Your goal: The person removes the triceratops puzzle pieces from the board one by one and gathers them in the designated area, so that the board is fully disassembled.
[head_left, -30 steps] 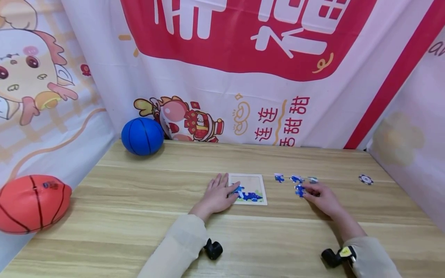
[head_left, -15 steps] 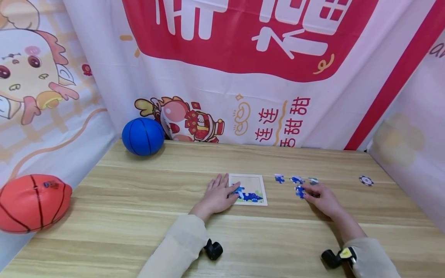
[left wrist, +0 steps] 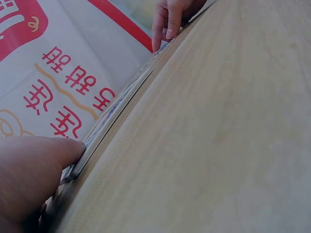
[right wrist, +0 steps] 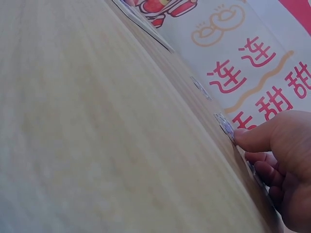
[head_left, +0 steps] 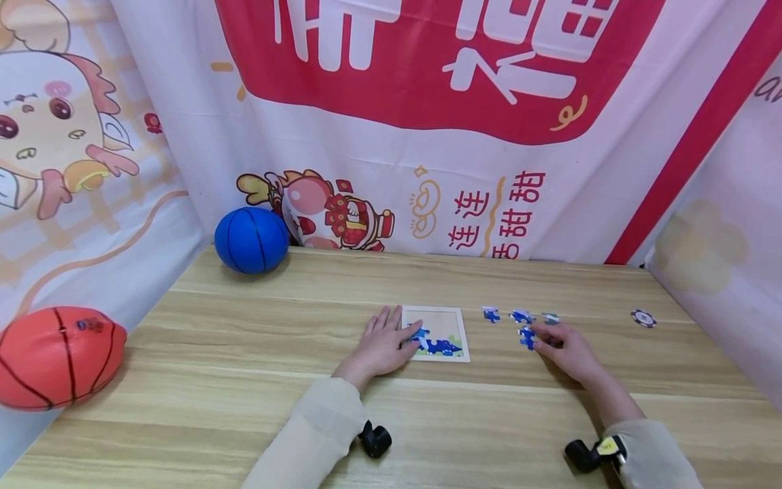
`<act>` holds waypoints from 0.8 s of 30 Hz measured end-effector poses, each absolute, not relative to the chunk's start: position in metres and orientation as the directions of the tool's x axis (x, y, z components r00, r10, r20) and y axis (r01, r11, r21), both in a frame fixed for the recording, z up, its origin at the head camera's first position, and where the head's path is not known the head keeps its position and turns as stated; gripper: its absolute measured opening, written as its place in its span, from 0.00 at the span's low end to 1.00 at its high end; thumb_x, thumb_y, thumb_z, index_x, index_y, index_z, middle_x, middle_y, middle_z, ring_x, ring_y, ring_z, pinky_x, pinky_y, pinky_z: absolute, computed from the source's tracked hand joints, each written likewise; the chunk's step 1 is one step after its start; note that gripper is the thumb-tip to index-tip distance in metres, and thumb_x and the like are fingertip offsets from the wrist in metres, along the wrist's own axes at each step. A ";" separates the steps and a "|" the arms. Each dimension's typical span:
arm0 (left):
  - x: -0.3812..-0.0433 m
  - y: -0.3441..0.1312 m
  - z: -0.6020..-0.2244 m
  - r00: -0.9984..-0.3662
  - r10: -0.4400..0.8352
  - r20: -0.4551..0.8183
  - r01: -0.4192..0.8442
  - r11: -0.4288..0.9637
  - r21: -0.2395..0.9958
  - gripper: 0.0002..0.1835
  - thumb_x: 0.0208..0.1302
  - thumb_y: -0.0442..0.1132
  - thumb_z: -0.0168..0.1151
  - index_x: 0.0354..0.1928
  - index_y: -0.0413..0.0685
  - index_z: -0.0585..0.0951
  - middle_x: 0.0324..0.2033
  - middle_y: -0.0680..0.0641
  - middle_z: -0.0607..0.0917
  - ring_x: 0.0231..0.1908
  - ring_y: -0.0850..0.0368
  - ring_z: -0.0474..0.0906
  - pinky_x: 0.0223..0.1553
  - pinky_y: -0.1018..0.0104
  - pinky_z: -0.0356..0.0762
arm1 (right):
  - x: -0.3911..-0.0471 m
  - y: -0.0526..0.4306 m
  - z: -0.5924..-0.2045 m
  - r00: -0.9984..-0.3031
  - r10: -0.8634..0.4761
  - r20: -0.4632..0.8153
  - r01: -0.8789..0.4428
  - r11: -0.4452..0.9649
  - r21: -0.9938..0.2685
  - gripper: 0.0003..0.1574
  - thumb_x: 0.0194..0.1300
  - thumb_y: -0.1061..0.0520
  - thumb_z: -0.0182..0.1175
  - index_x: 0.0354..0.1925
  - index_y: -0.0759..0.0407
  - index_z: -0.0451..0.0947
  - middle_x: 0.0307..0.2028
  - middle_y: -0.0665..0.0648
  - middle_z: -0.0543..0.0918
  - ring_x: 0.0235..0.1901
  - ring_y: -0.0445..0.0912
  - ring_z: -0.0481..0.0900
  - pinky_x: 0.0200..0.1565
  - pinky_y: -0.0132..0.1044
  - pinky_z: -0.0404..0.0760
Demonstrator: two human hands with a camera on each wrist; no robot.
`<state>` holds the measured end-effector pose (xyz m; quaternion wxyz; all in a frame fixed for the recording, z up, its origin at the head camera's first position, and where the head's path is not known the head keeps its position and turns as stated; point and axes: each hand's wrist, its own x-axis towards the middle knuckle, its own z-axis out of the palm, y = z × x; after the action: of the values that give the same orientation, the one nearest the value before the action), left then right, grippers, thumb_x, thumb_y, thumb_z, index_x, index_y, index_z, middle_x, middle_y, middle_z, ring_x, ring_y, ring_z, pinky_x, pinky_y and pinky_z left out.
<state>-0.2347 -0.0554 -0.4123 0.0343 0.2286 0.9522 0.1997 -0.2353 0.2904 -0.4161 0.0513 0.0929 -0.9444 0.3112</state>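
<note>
Little has moved. The left hand [head_left: 381,345] lies spread on the left of the puzzle board [head_left: 441,319]; right of it, the bent right hand [head_left: 569,350] pinches a blue piece [head_left: 525,339]. The board's far part stays bare.

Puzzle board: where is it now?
In the head view, the puzzle board lies flat on the table, below and right of centre, the left hand at its left edge and loose puzzle pieces to its right.
</note>
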 end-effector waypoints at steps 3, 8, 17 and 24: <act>-0.234 -0.056 -0.412 -0.894 0.447 0.025 0.420 0.817 0.395 0.25 0.63 0.55 0.41 0.62 0.61 0.60 0.64 0.40 0.45 0.62 0.43 0.33 0.58 0.49 0.33 | -0.235 0.290 -0.413 -0.987 -0.116 0.107 -0.157 0.788 -0.595 0.24 0.57 0.56 0.57 0.52 0.64 0.70 0.34 0.58 0.73 0.32 0.49 0.67 0.33 0.39 0.67; -0.234 -0.055 -0.413 -0.895 0.446 0.029 0.419 0.815 0.400 0.25 0.63 0.55 0.41 0.62 0.62 0.60 0.64 0.40 0.45 0.62 0.43 0.34 0.58 0.49 0.33 | -0.232 0.289 -0.406 -0.996 -0.089 0.022 -0.082 0.760 -0.644 0.27 0.58 0.54 0.56 0.55 0.62 0.67 0.33 0.58 0.71 0.31 0.50 0.66 0.28 0.37 0.68; -0.235 -0.056 -0.415 -0.892 0.451 0.036 0.426 0.809 0.405 0.25 0.63 0.55 0.40 0.62 0.61 0.60 0.64 0.40 0.45 0.62 0.43 0.33 0.57 0.48 0.33 | -0.229 0.285 -0.386 -0.995 -0.104 0.004 -0.077 0.702 -0.708 0.33 0.59 0.48 0.53 0.58 0.63 0.61 0.39 0.60 0.72 0.36 0.50 0.68 0.31 0.37 0.70; -0.236 -0.055 -0.414 -0.896 0.442 0.036 0.416 0.808 0.418 0.26 0.63 0.55 0.41 0.62 0.61 0.60 0.64 0.40 0.46 0.62 0.44 0.34 0.58 0.49 0.33 | -0.231 0.260 -0.370 -0.992 -0.115 0.050 -0.116 0.691 -0.714 0.34 0.57 0.47 0.56 0.57 0.62 0.64 0.39 0.59 0.73 0.38 0.51 0.68 0.31 0.43 0.72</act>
<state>-0.2358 -0.0553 -0.4137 0.0313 0.2258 0.9502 0.2125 -0.2311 0.2601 -0.3704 0.0005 0.0627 -0.9194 0.3882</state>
